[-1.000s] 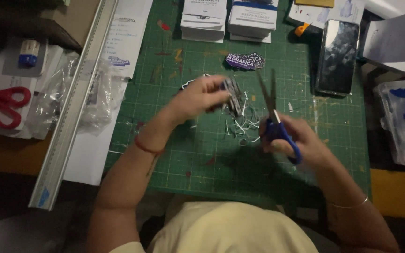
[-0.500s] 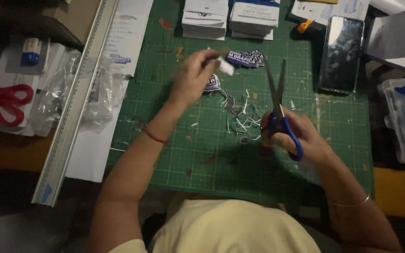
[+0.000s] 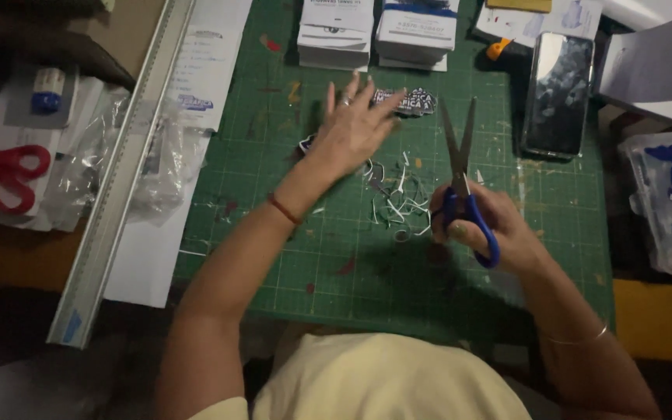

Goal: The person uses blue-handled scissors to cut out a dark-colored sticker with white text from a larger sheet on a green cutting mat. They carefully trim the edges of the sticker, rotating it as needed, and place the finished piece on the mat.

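Green cutting mat fills the centre of the frame, strewn at mid-frame with thin white paper trimmings. Left hand, upper centre, is spread flat with fingers extended, reaching over a small stack of dark cut stickers that lies on the mat just below 2 white boxes at the top edge; whether the fingertips touch the stack cannot be told. Right hand, right of centre, is closed through the handles of blue-handled scissors, blades parted and pointing up-frame. A dark phone lies upper right; red scissors and a metal ruler lie at left. Judged step: a finished cut piece being set on the stack between cuts. The next move would call for a fresh piece brought to the open blades.
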